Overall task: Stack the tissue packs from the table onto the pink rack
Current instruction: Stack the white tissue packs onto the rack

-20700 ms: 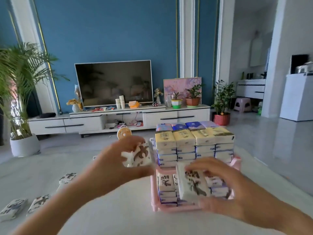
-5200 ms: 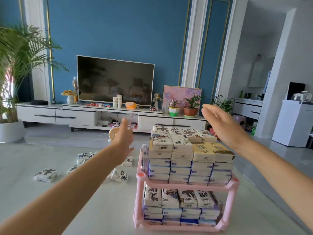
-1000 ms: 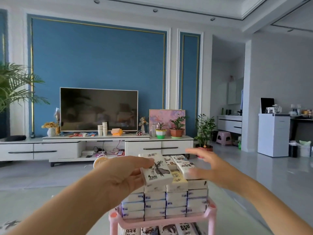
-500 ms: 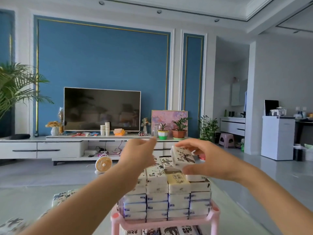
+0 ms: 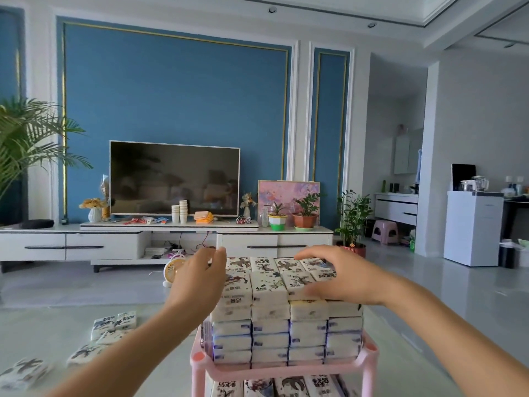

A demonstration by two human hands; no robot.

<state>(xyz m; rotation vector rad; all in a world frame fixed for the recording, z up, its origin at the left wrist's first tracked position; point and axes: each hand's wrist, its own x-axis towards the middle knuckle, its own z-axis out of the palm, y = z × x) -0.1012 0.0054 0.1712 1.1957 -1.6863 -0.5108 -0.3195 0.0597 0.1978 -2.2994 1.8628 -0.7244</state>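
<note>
The pink rack (image 5: pixel 369 357) stands in front of me at the bottom centre. Its upper shelf holds a tall block of tissue packs (image 5: pixel 269 328), topped by a layer with dark ink prints (image 5: pixel 267 285). More packs fill the lower shelf (image 5: pixel 289 387). My left hand (image 5: pixel 200 279) hangs by the left side of the top layer, fingers relaxed, holding nothing. My right hand (image 5: pixel 336 277) lies over the right end of the top layer, fingers loosely spread above the packs and thumb along a front pack. Several loose packs (image 5: pixel 114 326) lie on the table to the left.
The pale table top (image 5: pixel 51 325) runs left of the rack, with further packs (image 5: pixel 24 371) near its front left. A small fan (image 5: pixel 173 269) stands on the floor beyond. A TV unit (image 5: pixel 114 245) and a big plant (image 5: pixel 25 144) are far back.
Half a second ago my right hand held a printed pack above the stack; that pack now lies in the top layer. My left hand has let go of its pack and moved left.
</note>
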